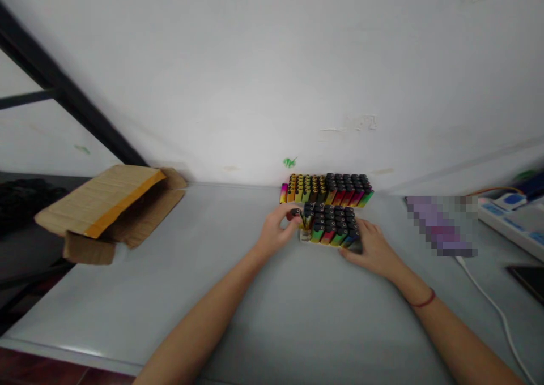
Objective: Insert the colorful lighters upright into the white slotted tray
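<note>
A tray of lighters (304,235) stands on the table in front of me, several upright rows with black tops and brightly coloured bodies. At its left end my left hand (278,230) pinches one lighter (294,212), tilted with its dark end toward the row. My right hand (374,249) is curled around the tray's right side, thumb at the near corner and fingers behind. Close behind the tray, against the wall, stands a block of more lighters (349,189), some with yellow-and-black tops; a pink one (283,192) is at its left end.
An open cardboard box (123,204) lies on its side at the left of the grey table (191,294). To the right are a blurred-out purple item (440,226), a white cable (488,300), a power strip (514,226) and a dark flat device (529,280).
</note>
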Motion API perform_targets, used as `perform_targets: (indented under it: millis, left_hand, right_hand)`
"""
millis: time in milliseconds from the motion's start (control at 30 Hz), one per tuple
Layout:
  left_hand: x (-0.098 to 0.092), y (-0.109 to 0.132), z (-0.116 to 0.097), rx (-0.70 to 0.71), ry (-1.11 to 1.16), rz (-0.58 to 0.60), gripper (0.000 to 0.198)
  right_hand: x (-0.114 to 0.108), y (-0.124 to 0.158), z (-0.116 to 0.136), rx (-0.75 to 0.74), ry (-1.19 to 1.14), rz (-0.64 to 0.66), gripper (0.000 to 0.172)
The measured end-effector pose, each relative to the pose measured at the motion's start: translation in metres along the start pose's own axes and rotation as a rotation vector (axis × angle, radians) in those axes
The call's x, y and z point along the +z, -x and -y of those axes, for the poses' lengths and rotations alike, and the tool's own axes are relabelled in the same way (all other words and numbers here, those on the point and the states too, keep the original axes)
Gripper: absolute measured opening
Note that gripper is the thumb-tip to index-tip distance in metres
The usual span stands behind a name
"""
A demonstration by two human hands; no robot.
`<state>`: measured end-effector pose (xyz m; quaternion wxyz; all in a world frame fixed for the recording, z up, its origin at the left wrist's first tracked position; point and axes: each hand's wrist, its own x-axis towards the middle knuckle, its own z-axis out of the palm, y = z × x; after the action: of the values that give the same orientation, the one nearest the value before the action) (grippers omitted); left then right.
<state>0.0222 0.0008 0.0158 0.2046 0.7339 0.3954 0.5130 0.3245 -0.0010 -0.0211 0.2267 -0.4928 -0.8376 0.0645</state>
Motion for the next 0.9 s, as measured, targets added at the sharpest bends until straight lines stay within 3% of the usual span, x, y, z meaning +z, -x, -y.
perform_targets:
  millis: [267, 633, 733, 900]
  left_hand:
    - [0.0, 0.005, 0.008, 0.204, -0.139, 0.158, 0.024]
    - [0.0, 0.002, 0.014, 0.393, -0.29, 0.083, 0.032]
    - [-0.002, -0.001, 0.017, 0.318, -0.304, 0.043, 0.031]
    - [-0.016, -0.02, 0.034, -0.095, -0.435, -0.146, 0.026]
  right_hand:
    - [0.001, 0.0, 0.0, -0.006, -0.012, -0.008, 0.081]
    - [0.001, 0.0, 0.0, -0.004, -0.024, -0.018, 0.081]
    - [0.001, 0.0, 0.0, 0.0, -0.022, -0.025, 0.08]
    - [-0.001, -0.001, 0.002, 0.007, -0.018, -0.011, 0.081]
